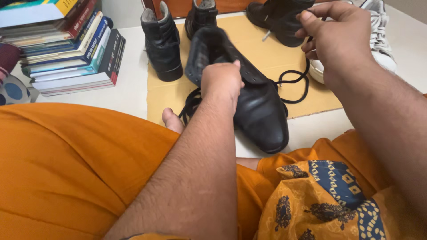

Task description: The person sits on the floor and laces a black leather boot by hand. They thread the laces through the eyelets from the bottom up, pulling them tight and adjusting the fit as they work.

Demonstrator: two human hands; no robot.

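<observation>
A black leather boot (260, 111) lies tilted in front of me, toe toward me, on a sheet of brown cardboard (267, 53). My left hand (221, 80) grips the boot's upper edge near the eyelets. My right hand (336, 38) is raised to the right, fingers pinched on the black shoelace (296, 80), which loops from the boot up to that hand. More lace hangs at the boot's left side (189, 104). My toe (171, 120) shows beside it.
A second black boot (162, 44) stands upright behind, with two more dark shoes (200, 15) (275, 18) at the back. A white sneaker (380, 40) sits far right. Several stacked books (66, 44) fill the left. Orange cloth (66, 164) covers my legs.
</observation>
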